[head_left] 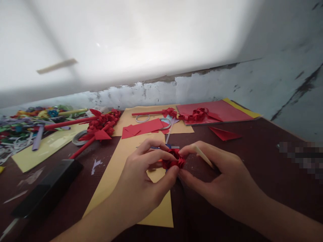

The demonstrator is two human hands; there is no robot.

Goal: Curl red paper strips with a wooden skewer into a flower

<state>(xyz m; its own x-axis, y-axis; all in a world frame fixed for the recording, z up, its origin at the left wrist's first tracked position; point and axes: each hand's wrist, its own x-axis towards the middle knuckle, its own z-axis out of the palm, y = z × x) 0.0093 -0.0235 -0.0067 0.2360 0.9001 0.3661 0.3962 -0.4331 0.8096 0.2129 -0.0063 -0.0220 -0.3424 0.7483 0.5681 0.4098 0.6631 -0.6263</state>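
A small red folded-paper piece (174, 162), curled like a flower, is held just above the dark table at the centre. My left hand (141, 178) is closed on its left side, thumb in front and fingers behind. At the right edge, my right hand (222, 171) pinches it with thumb and index finger. A pale thin stick (204, 156) lies tucked against the right hand's fingers. Beneath the left hand runs a yellow paper sheet (156, 215). Something blue and a bit of orange show behind the red piece, mostly hidden by the fingers.
Red paper strips (146, 127), tape rolls (142, 118) and a red paper chain (195, 115) lie behind. Red paper flowers on stems (101, 124) are at left, near a black box-shaped object (47, 188). Coloured paper scraps (15, 131) heap far left. A wall (156, 90) stands behind the table.
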